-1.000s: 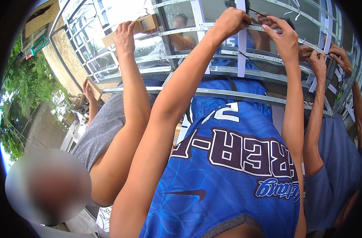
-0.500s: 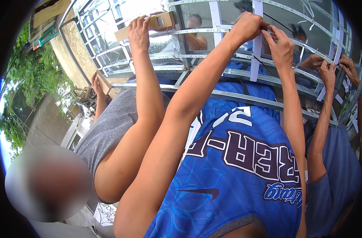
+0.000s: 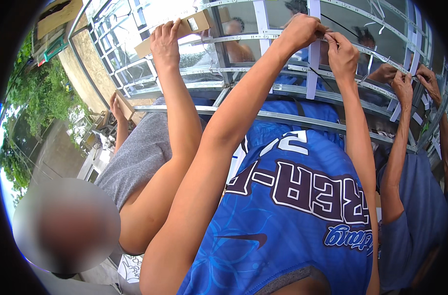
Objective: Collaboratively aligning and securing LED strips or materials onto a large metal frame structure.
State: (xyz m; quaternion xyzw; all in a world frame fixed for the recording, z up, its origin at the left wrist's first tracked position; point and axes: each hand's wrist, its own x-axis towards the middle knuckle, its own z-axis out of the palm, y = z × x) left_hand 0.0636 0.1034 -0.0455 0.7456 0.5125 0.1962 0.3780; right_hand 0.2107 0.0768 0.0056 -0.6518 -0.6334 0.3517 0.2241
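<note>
My left hand [image 3: 302,33] reaches up to a metal frame fitted with white LED strips [image 3: 349,45], its fingers closed in a pinch. Beside it, my right hand [image 3: 343,56] pinches at the same spot, fingertips almost touching those of the left. What they hold is too small and hidden to name. Just below the fingers hangs a white vertical strip [image 3: 313,73], crossing the LED rows. A thin black line [image 3: 339,27] runs slantwise close to my fingertips. Behind the frame, a glossy dark panel [image 3: 283,54] mirrors people.
At left, a co-worker in grey rests a hand [image 3: 165,46] on a long cardboard piece [image 3: 194,22] against the frame. Another person's hands [image 3: 404,87] work on the strips at right. A metal rail [image 3: 302,118] crosses before my chest. Plywood [image 3: 88,64] stands far left.
The whole view has shifted slightly. My hands stay pinched together by the white strip, with my right fingers drawn a little closer. The co-worker's hand remains on the cardboard.
</note>
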